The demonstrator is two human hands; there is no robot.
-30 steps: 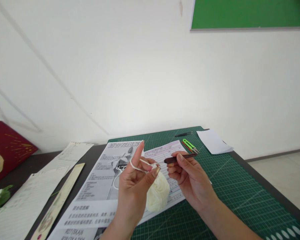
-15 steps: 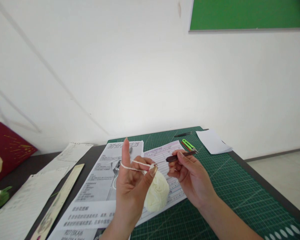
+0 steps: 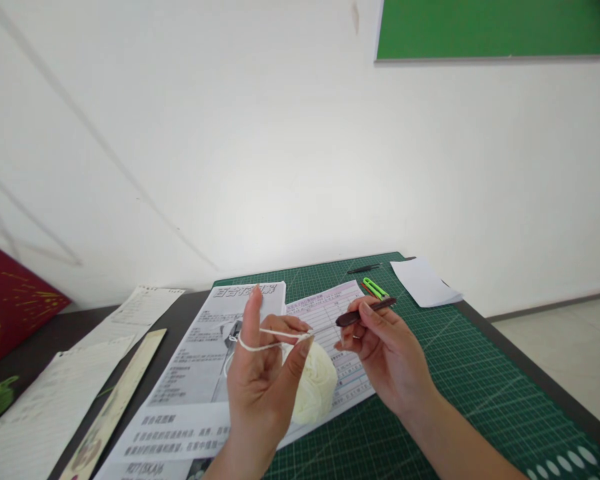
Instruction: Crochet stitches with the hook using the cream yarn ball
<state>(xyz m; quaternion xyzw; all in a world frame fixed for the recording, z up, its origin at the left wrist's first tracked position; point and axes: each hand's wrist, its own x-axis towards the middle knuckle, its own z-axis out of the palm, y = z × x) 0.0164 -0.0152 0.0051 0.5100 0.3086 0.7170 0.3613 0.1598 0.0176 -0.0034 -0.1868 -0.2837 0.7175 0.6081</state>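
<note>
My left hand (image 3: 263,383) pinches white yarn (image 3: 253,348) between thumb and fingertips, its index finger raised with the strand looped around it. What lies inside the pinch is mostly hidden. To the right, my right hand (image 3: 393,357) grips a crochet hook (image 3: 351,319) by its dark brown handle, pen-like and apart from the yarn. Which end carries the hook tip is hard to make out. Behind the left thumb rests a pale cream ball of yarn (image 3: 317,393), partly covered by that hand.
Printed sheets (image 3: 180,380) and a lined form (image 3: 343,300) lie under the hands on a green cutting mat (image 3: 480,387). Beyond are a bright green cutter (image 3: 375,288), black tweezers (image 3: 364,269) and white paper (image 3: 425,283). A ruler (image 3: 117,400) lies at left.
My left index finger has dipped slightly and the pinch has closed nearer the strand's end. The hook has turned a little in my right hand, still held apart from the yarn.
</note>
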